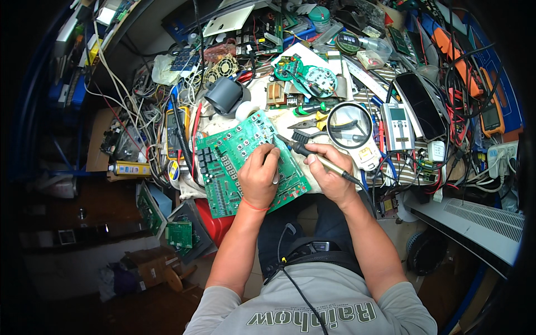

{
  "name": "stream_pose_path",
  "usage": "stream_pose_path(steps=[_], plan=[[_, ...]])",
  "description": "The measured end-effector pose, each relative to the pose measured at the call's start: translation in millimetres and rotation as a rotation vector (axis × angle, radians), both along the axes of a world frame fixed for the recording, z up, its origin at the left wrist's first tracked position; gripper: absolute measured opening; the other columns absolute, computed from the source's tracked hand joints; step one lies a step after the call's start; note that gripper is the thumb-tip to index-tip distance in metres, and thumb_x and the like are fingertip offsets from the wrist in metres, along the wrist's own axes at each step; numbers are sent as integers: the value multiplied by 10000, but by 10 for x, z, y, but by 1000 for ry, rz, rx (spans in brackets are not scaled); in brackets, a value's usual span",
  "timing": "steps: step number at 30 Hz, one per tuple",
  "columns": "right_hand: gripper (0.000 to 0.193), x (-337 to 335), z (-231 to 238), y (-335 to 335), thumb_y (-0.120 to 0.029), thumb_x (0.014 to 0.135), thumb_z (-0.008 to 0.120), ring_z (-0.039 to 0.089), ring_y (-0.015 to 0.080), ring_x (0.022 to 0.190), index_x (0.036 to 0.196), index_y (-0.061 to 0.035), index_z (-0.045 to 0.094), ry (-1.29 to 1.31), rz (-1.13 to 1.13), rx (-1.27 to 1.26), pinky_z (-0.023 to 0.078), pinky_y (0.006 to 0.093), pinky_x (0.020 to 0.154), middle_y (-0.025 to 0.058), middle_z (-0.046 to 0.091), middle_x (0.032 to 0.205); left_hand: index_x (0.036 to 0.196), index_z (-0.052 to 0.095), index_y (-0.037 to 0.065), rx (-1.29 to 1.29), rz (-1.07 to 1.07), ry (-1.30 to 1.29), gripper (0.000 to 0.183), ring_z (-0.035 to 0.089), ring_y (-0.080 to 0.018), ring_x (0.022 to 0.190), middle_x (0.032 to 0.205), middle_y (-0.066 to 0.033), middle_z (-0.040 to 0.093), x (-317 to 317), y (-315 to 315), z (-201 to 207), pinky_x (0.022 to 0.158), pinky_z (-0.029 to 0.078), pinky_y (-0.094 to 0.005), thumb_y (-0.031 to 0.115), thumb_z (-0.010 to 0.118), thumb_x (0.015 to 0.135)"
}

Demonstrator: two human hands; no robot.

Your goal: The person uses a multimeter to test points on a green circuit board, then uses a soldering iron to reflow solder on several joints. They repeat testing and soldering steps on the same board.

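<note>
A large green circuit board (223,190) lies tilted at the table's front edge, with black square buttons, a row of digit displays and many small parts. My left hand (261,177) rests over its middle, fingers pinched together. A small silvery metal tool (276,178) pokes out below those fingers; most of it is hidden by the hand. In my right hand (334,172) is a soldering iron (300,148) with a dark grip, held like a pen. Its tip points left to the board's upper right part, near my left fingertips; whether it touches cannot be told.
Behind the board stand a grey round holder (224,96), pliers (321,124), a brush (307,136) and a magnifying glass (350,125). Multimeters (177,131), a phone (420,106), a small grey tester (398,127) and tangled wires crowd the sides. More boards (180,234) lean below left.
</note>
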State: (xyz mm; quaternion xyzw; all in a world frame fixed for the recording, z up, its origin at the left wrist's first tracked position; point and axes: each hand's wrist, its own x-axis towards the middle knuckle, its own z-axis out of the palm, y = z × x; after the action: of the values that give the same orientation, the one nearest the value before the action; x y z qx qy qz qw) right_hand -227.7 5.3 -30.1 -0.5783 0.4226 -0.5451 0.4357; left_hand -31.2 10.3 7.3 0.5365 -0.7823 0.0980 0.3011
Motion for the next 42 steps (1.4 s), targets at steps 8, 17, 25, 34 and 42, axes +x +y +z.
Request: stream_pose_path(steps=[8, 17, 25, 34, 42], plan=[[217, 7, -14, 3, -59, 992, 693, 786, 192, 825, 1188, 32, 716, -13, -2, 2, 616, 316, 776, 126, 798, 897, 1014, 744, 30, 4, -14, 37, 249, 761, -309, 849, 1025, -115, 746, 20, -9, -17, 720, 612, -386, -103, 748, 803], [243, 7, -18, 15, -63, 1010, 680, 773, 182, 869, 1220, 56, 707, -70, 14, 58, 606, 304, 821, 137, 786, 946, 1006, 729, 22, -27, -19, 61, 250, 762, -317, 848, 1019, -126, 749, 37, -13, -59, 722, 617, -391, -114, 745, 797], [247, 10, -15, 16, -70, 1018, 676, 766, 174, 867, 1224, 64, 707, -105, 22, 85, 603, 301, 823, 136, 787, 938, 1002, 740, 15, -65, -43, 83, 262, 772, -316, 872, 1039, -136, 758, 51, -23, -79, 745, 626, -381, -136, 748, 788], [244, 6, -2, 16, -74, 1023, 676, 764, 172, 866, 1219, 67, 704, -122, 30, 99, 602, 301, 817, 137, 789, 932, 1002, 760, 10, -82, -42, 107, 274, 768, -310, 868, 1033, -131, 755, 62, -24, -108, 745, 628, -394, -116, 730, 760], [242, 20, -15, 3, -79, 1026, 683, 762, 166, 865, 1219, 66, 701, -121, 38, 91, 602, 298, 811, 137, 788, 931, 993, 743, 29, -38, 4, 60, 233, 761, -289, 845, 1026, -106, 745, 14, -60, -51, 717, 618, -382, -84, 730, 790]])
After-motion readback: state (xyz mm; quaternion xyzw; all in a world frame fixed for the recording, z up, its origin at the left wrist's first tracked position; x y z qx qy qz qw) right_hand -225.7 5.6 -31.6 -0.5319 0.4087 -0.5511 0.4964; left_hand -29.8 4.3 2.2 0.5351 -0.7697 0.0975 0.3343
